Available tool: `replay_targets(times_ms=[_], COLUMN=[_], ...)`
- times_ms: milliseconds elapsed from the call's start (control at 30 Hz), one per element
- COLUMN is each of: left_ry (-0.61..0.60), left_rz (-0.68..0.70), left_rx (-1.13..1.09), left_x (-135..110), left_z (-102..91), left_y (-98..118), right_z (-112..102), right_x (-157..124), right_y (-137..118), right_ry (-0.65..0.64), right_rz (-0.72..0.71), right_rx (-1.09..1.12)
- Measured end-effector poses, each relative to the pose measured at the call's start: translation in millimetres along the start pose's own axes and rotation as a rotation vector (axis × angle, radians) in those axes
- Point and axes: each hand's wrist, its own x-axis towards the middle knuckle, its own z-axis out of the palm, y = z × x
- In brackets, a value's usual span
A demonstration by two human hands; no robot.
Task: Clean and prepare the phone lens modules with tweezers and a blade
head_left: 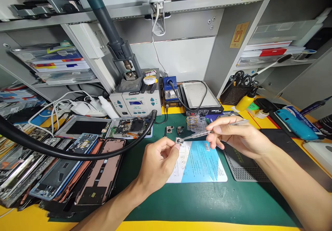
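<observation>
My left hand (160, 163) pinches a small square metal part (178, 140) between thumb and fingertips; it looks like a phone camera module, though it is too small to be sure. In my right hand (241, 135) is a pair of metal tweezers (198, 134), pointing left, with the tips at that small part. Whether the tips grip it or only touch it I cannot tell. Below both hands lies a blue and white printed card (202, 165) on the green mat (181, 203). Two more small square modules (169, 130) sit on the mat just beyond the left fingertips.
Phone frames and boards (101, 175) are piled on the left, under a thick black hose (85, 156). Behind stand a hot-air station (137, 101), a blue soldering unit (169, 83) and a flat heating plate (201, 97). At right are a perforated grey pad (246, 172) and a yellow bottle (245, 102).
</observation>
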Motion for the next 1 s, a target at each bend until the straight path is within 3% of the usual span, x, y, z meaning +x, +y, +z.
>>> replay_targets(times_ms=[1000], left_ry=[-0.005], left_rz=[-0.001], left_rx=[-0.013], left_x=[0.8], left_z=[-0.1], left_y=[-2.0], right_z=[-0.8], right_x=[1.5], right_y=[-0.7], right_ry=[-0.023], right_rz=[0.003], right_rx=[0.034])
